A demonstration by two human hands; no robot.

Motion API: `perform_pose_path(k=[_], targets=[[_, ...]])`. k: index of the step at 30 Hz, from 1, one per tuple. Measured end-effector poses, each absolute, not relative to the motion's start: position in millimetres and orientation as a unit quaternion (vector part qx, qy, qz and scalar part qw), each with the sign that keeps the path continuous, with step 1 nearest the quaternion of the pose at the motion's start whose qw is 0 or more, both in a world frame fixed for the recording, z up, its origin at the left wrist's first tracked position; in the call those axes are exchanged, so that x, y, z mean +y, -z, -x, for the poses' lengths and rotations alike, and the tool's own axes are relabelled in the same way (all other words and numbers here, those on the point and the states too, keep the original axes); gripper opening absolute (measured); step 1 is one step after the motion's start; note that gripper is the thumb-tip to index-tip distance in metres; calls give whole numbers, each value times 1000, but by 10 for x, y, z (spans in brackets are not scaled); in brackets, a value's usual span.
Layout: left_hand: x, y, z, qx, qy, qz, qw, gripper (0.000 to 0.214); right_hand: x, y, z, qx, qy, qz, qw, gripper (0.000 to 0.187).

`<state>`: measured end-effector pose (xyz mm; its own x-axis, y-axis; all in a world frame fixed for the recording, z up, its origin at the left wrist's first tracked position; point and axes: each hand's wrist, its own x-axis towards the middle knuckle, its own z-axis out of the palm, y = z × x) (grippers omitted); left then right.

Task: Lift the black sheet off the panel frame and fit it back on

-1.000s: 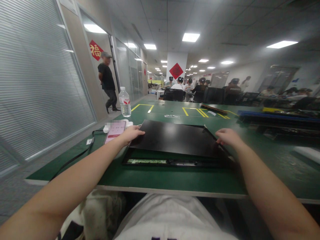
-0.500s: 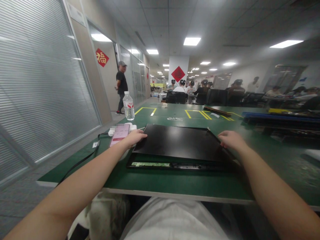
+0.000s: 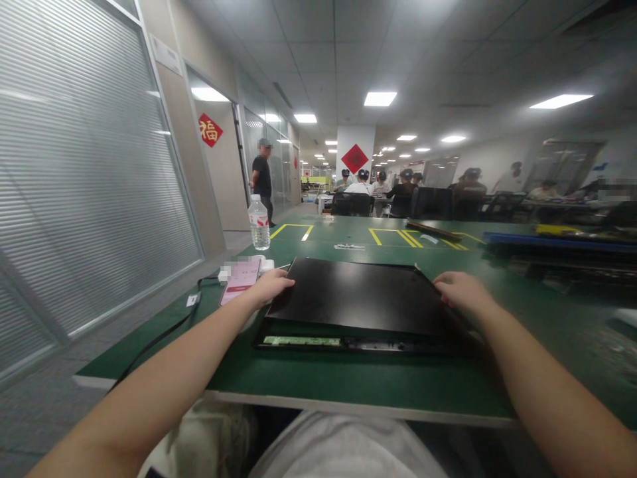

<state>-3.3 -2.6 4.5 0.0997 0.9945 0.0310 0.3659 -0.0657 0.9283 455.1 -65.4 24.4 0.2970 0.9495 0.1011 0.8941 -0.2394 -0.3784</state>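
A thin black rectangular panel (image 3: 358, 292), like a display screen, lies at a slight tilt over a shallow black frame (image 3: 428, 346). Along the frame's near side, a green circuit board strip (image 3: 301, 341) shows below the panel's near edge. My left hand (image 3: 271, 287) grips the panel's left edge, thumb on top and the other fingers mostly hidden. At the opposite side my right hand (image 3: 460, 292) has its fingers closed at the right edge, where panel and frame meet; its fingertips are partly hidden.
Left of the panel lie a phone (image 3: 240, 282) and a black cable (image 3: 164, 335), with a water bottle (image 3: 259, 224) behind. Dark bars and a blue strip (image 3: 527, 240) are stacked at right on the green table (image 3: 358, 392). A person (image 3: 261, 174) stands beyond; others sit farther back.
The whole view has shifted downward in the picture as my head tilted up slightly. Both hands keep their places at the panel's sides. The standing person has moved slightly right.
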Motion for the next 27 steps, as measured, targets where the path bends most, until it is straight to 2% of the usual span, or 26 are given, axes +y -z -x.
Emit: perform_pose_path(k=[12,19,27], targets=[[-92,-110,8,555,-403,-605,404,28,-597,-192,-4624,-584,-119,779,195,29],[-144,-183,-33,525,-434,-564,468,27,-614,-205,-4613,-565,-142,783,219,28],[-160,-259,-69,542,-475,-551,421,25,-602,-177,-4619,-568,-140,779,225,27]])
